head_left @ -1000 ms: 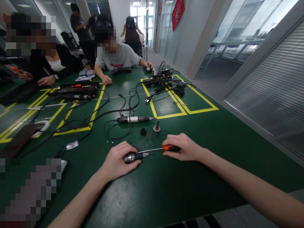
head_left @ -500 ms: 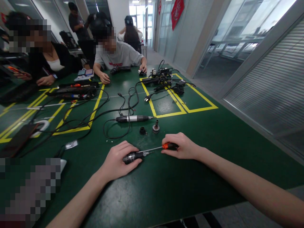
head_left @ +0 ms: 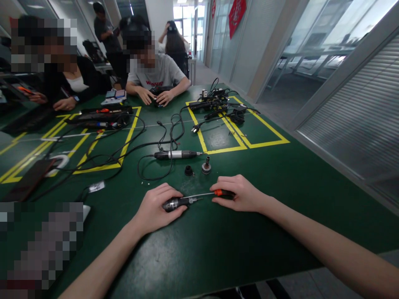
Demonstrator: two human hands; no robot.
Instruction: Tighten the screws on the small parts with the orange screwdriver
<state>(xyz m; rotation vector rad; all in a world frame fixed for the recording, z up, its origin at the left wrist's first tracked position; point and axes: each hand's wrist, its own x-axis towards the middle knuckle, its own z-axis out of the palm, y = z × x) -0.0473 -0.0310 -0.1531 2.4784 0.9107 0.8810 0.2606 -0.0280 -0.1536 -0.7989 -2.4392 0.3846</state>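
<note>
Green worktop (head_left: 280, 199), yellow tape (head_left: 249, 146) at 12 o'clock, glass walls; left hand (head_left: 156, 207) grips motor part (head_left: 176, 203), right hand (head_left: 240, 193) closed on screwdriver (head_left: 207, 194).

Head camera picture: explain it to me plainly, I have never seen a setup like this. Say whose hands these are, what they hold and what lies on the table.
There is no machine here. The single view comes from a camera worn on a person's head, looking down at their own bare hands over a green table. The left hand closes its grip on a small dark rotary tool body. The right hand holds an orange-handled screwdriver, its tip meeting the tool's nose. Beyond lie a corded rotary tool, a black cap and a small metal part. Other people sit at the far end.
</note>
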